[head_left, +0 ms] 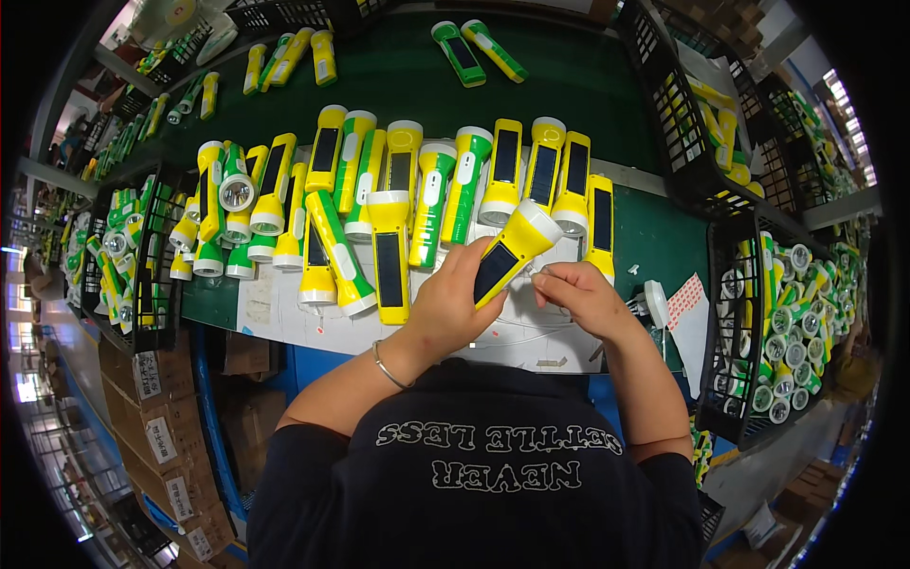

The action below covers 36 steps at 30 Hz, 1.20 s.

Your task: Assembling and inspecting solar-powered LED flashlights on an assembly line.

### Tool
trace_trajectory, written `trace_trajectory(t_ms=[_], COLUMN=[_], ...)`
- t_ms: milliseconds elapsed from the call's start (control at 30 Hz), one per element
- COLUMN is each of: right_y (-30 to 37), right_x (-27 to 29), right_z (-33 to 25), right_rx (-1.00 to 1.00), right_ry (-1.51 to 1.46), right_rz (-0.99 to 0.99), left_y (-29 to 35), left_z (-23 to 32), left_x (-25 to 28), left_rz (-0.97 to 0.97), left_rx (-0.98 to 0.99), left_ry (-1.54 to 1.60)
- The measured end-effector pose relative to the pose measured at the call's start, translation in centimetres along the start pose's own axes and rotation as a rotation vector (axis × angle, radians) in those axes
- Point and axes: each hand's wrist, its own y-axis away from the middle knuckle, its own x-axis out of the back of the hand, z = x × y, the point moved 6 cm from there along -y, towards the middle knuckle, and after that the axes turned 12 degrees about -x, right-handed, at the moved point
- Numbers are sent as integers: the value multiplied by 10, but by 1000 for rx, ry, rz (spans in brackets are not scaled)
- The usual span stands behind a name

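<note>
My left hand [445, 299] is wrapped round a yellow flashlight [524, 237] with a white head and a dark solar panel on its side. The flashlight is tilted, its head toward the upper right. Just right of it, my right hand [583, 299] is closed in a pinch. Whatever its fingertips hold, if anything, is too small to make out. Close beyond my hands, a yellow flashlight [390, 270] and a green-and-yellow flashlight [339, 251] lie among several others on the white work sheet [270, 308].
Black crates full of flashlights stand at the left [156, 275] and right [735, 327]; another crate [675, 104] is at the far right. A sheet of red stickers [684, 302] lies near the right edge. Across the green bench [569, 71], more flashlights [459, 54] lie farther back.
</note>
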Motion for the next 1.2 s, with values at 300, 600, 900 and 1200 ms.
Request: trace_trajectory(t_ms=[300,600,900,1200], right_y=[-9,5,8,7], right_x=[8,-8,-6,-9], right_z=[14,9,-4,-7], right_rx=[0,247,321,329], right_ry=[-12,38,158,246], right_rz=[156,501,597,595], left_y=[0,-5,-6,-6], left_z=[1,0,-8,-4], left_x=[-1,-3,-8,-5], left_rz=[-41,-8,39,36], left_rx=[67,127,95,103], left_ry=[-49,-23,176,-24])
